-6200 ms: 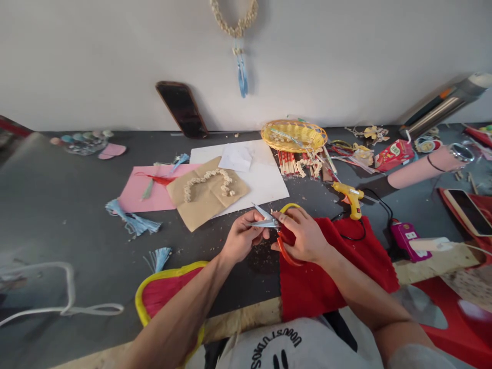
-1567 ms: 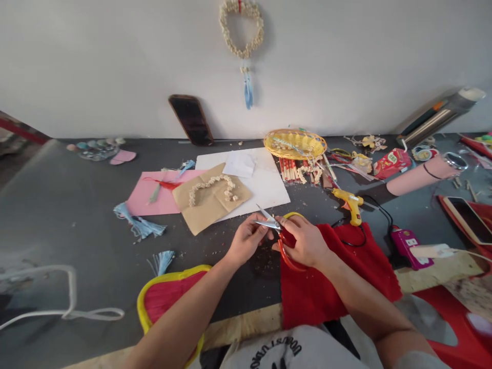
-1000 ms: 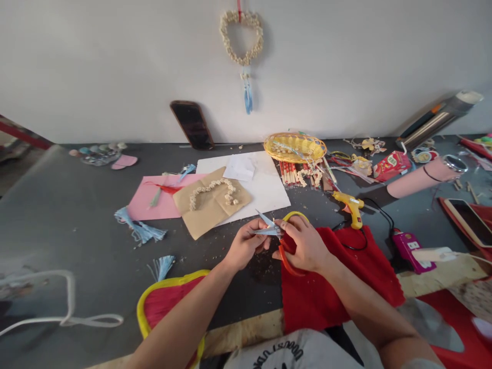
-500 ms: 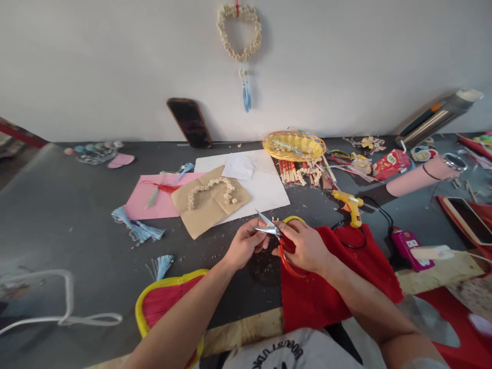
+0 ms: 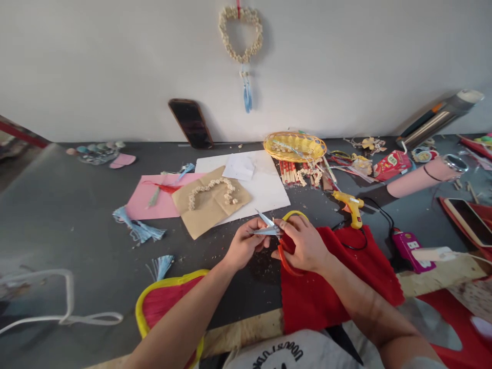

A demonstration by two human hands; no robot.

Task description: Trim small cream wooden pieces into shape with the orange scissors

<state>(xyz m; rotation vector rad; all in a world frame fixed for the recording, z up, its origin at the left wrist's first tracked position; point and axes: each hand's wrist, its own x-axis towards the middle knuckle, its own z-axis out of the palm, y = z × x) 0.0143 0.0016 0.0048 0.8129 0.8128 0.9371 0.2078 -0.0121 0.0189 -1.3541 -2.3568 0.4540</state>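
My right hand [image 5: 306,245] is closed around scissors [image 5: 269,229] with one red and one yellow handle loop, their blades parted and pointing left. Close against the blades, my left hand [image 5: 246,243] has its fingers pinched together; whatever they grip is too small to make out. Beyond the hands, a partly curved string of small pale beads or blossoms [image 5: 209,185] lies on brown paper [image 5: 196,220]. A red cloth [image 5: 307,302] spreads beneath my right hand and forearm.
A yellow glue gun [image 5: 351,207] with a black cord rests right of my hands, near a purple power strip [image 5: 410,248]. Behind are a yellow basket [image 5: 315,148] and a leaning phone [image 5: 190,123]. Blue tassels [image 5: 144,230] lie left; a pale heart wreath [image 5: 223,33] hangs on the wall.
The scissors' blades have shifted very slightly between my hands. Both hands stay in almost the same place, and the objects on the table have not moved.
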